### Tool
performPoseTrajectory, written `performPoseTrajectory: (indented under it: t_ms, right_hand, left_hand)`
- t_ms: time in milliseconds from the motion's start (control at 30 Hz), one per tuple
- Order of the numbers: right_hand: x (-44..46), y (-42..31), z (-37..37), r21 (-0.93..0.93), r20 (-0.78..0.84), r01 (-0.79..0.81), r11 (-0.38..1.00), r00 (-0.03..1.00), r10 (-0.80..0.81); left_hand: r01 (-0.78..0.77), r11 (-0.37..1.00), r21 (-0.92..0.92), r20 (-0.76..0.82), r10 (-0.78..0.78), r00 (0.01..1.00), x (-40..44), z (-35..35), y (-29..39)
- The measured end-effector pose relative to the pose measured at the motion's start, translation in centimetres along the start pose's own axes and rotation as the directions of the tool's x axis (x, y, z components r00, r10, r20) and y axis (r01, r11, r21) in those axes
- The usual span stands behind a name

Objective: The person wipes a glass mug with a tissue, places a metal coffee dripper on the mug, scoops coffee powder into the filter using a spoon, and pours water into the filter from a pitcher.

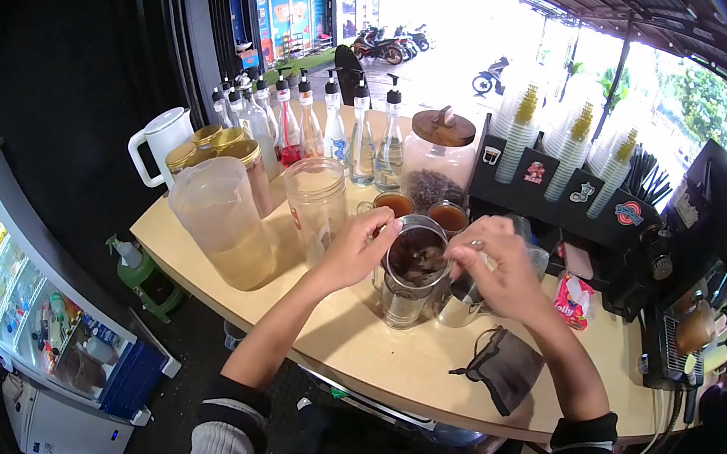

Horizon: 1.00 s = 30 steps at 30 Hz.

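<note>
A fridge (pixel 12 279) glows at far left, below the bench (pixel 321 333). On the bench's left stand a white jug (pixel 165 137) and gold-lidded tubs (pixel 259 185), with a clear pitcher (pixel 226 230), part full of cloudy liquid, in front of them. Pump bottles (pixel 335 131) line the back; a clear jar (pixel 317 200) stands near the pitcher.

The left hand (pixel 356 251) has its grip closed about the upper left side of the glass (pixel 407 298), thumb at the rim. The glass stands upright at mid-bench, dark contents inside. Two mugs (pixel 394 203) of red-brown drink sit just behind it, before a wood-lidded canister (pixel 437 168).

The right hand (pixel 505 273) is at the rim's right side, fingertips drawn together; whether its grip grasps anything, I cannot tell. Partly under it is a metal cup (pixel 459 306).

Nearer the front edge lies a dark pouch (pixel 503 370). Farther right come stacked cups (pixel 566 151), a pink packet (pixel 573 300), straws (pixel 648 179) and a coffee machine (pixel 674 348).
</note>
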State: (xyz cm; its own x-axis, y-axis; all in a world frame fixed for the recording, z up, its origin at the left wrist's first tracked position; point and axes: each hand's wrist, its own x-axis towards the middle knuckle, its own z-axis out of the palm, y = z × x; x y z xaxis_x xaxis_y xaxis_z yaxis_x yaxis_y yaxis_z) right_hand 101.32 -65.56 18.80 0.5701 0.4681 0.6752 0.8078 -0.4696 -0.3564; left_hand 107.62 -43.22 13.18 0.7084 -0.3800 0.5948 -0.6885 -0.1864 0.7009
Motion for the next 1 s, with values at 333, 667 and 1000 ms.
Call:
performPoseTrajectory:
  t_ms: [333,667,1000]
  right_hand:
    - [0.6,0.2,1.4,0.149,0.057,0.005,0.989,0.998,-0.014]
    - [1.2,0.5,0.3,0.171,0.179,-0.048,0.984,0.984,0.017]
    - [0.1,0.3,0.8,0.101,0.022,-0.012,0.995,1.000,0.010]
  left_hand:
    - [0.046,0.998,-0.046,-0.041,-0.048,0.998,0.1,0.2,0.1]
    - [-0.023,0.999,-0.044,-0.007,0.023,1.000,0.1,-0.1,-0.3]
    - [0.103,0.991,-0.084,-0.069,-0.109,0.992,-0.5,0.5,-1.0]
